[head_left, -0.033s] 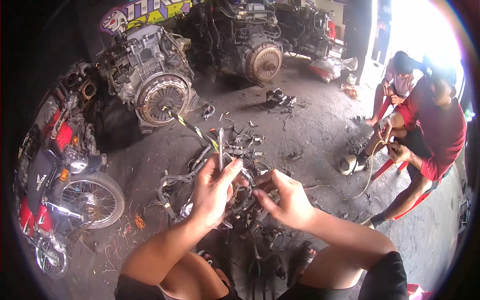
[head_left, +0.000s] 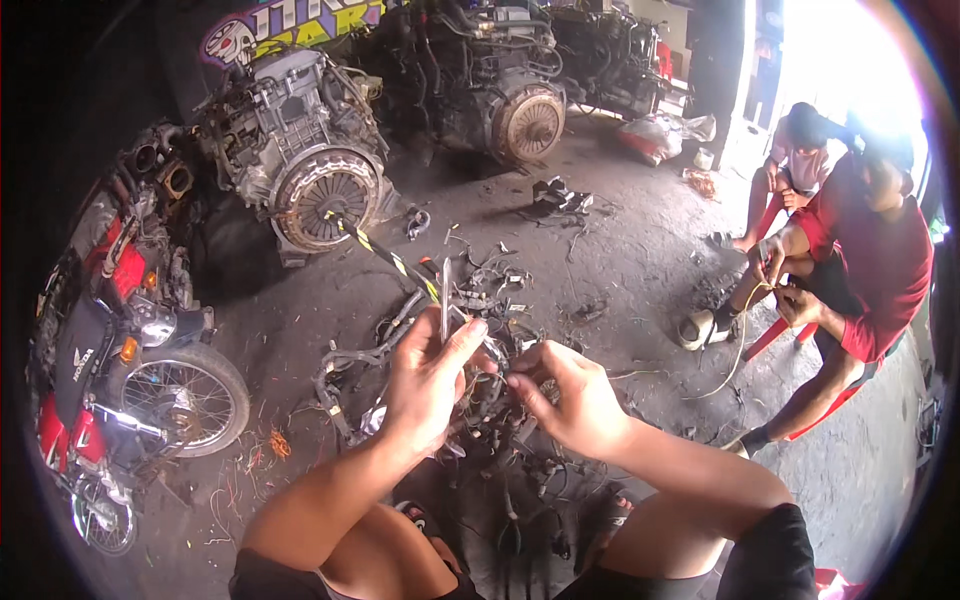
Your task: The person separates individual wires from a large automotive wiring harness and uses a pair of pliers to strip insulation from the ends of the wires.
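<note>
Between both hands, the wire bundle [head_left: 480, 385] lies; left hand [head_left: 430, 380] pinches a thin upright wire [head_left: 445, 300], right hand [head_left: 570, 395] fingers pinch just beside

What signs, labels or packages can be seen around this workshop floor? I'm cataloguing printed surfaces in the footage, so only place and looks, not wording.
Painted banner: top left, on the wall behind the engines; purple ground, yellow and white lettering, a small skull-like figure at its left end.
Badge on the motorcycle: far left, on the dark bodywork above the front wheel; small, white.
Plastic bag: top right, on the floor near the doorway; crumpled, whitish with some red.
No screens in view.
</note>
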`<state>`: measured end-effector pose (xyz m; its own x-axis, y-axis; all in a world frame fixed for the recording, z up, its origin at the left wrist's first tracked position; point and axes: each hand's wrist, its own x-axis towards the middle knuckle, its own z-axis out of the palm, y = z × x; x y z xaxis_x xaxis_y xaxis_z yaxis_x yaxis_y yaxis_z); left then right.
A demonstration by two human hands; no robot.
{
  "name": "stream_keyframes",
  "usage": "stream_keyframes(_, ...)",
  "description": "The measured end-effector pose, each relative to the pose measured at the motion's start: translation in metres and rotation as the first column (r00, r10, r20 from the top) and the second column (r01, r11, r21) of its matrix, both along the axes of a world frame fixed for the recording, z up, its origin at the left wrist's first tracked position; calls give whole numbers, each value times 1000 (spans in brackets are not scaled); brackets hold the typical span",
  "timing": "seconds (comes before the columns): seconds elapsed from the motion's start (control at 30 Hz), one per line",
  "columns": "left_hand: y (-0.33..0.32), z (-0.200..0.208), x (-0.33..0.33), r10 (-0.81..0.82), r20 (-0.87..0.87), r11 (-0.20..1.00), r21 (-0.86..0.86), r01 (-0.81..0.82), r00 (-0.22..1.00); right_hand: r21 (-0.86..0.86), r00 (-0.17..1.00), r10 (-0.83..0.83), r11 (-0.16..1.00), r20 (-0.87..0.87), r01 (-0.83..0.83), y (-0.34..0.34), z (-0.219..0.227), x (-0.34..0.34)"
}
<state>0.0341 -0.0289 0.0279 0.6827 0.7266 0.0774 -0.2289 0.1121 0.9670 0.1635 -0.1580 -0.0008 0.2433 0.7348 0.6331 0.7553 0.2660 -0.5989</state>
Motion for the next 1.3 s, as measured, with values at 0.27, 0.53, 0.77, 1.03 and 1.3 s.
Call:
stream_keyframes(0.27,2,3,-5,-74,-31,992,98,77,997,46,953,-1,999,302,-13,4,-1,7)
stream_keyframes(0.53,14,5,-8,-247,43,968,62,244,968,53,728,139,989,-672,-140,12,-6,-10)
stream_keyframes(0.77,16,2,-14,-190,4,981,38,190,982,-10,600,198,946,-775,-325,5,6,-3)
stream_keyframes(1.03,18,9,-14,-256,-54,955,137,262,965,-132,909,51,985,-413,-116,2,6,-2)
stream_keyframes(1.3,23,0,-17,-269,-130,944,163,288,954,-60,383,83,935,-920,-348,12,0,-3)
